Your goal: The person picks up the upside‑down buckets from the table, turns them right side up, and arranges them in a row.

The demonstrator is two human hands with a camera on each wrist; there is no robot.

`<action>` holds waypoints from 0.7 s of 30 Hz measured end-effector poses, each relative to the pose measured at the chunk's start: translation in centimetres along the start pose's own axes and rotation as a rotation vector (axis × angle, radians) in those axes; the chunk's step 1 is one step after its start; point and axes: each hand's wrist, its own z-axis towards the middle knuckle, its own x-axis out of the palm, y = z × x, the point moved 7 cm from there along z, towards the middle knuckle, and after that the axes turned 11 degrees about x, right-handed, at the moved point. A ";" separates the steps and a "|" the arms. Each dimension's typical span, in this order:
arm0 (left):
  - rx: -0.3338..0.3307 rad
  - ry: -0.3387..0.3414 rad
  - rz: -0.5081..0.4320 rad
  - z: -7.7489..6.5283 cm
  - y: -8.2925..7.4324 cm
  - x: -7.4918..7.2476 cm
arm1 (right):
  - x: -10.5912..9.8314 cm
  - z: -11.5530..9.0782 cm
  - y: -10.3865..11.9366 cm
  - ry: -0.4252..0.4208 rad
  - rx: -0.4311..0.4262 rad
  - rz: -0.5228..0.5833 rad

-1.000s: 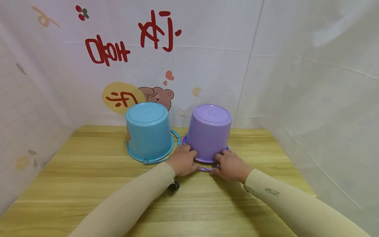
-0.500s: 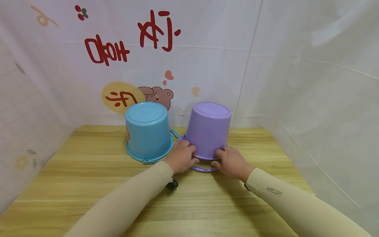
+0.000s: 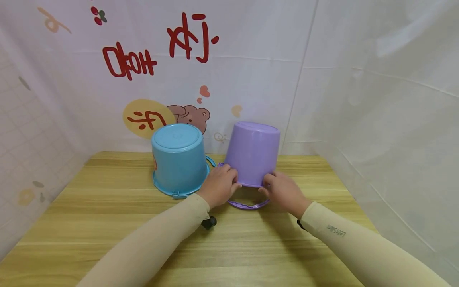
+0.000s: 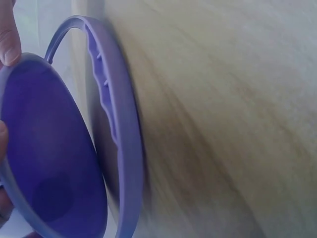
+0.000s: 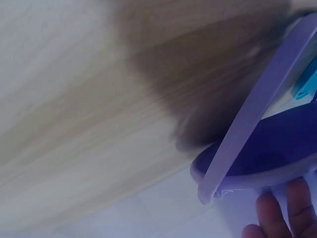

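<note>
An upside-down purple bucket (image 3: 252,155) is tipped back, its near rim raised off the table. My left hand (image 3: 219,185) grips the rim at the near left, thumb at the rim's edge. On the near right, my right hand (image 3: 285,193) holds the same rim. The bucket's purple handle (image 3: 247,206) hangs down in front, its curve low at the tabletop. In the left wrist view the bucket's dark inside (image 4: 54,148) shows beside the handle. The right wrist view has fingers (image 5: 272,215) against the outer wall below the rim (image 5: 267,179).
A light blue bucket (image 3: 179,159) stands upside down to the left, close to my left hand, its handle (image 3: 210,161) partly showing. Wood-patterned tabletop (image 3: 233,255) lies in front. A printed white cloth (image 3: 251,79) hangs behind, with more cloth at both sides.
The purple bucket's near rim has risen off the table and the bucket has tilted away, both hands going up with it. Its handle shows more below. The blue bucket has stayed put.
</note>
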 end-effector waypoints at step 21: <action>-0.072 -0.178 -0.170 0.5 0.6 -3.0 | -3.5 0.1 0.4 -0.254 -0.112 0.099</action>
